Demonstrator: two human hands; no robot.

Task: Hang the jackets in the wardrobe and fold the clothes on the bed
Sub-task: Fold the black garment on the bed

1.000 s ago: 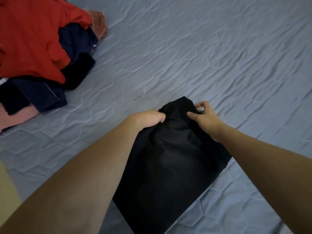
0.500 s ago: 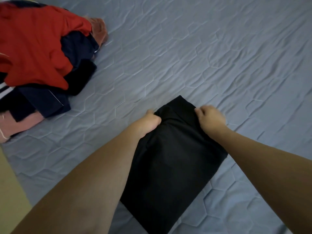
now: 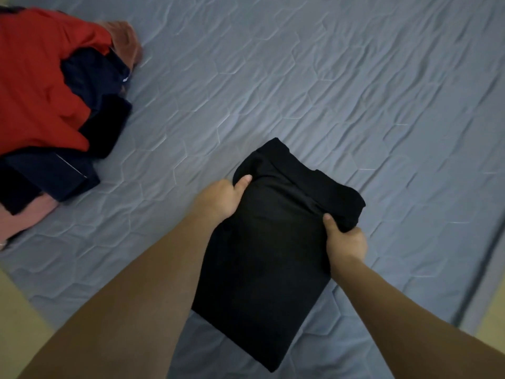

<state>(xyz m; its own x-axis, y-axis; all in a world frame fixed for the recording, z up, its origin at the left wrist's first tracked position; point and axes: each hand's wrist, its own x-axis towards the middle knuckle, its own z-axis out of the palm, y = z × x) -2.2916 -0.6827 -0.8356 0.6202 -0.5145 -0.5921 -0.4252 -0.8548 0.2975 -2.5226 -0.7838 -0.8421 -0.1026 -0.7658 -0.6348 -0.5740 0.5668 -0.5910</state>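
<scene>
On the blue bed, both hands' fingers clamp a folded, creased black garment.

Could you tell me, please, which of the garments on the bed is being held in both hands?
The folded black garment: the left hand and right hand grip its far end, while the red, navy and pink clothes lie heaped apart, untouched.

Floor: pale yellowish surface, visible as a wedge at the lower left past the bed's edge. A second strip of floor shows at the lower right corner, in the same tone. Both parts are blurred, with no detail legible.
</scene>
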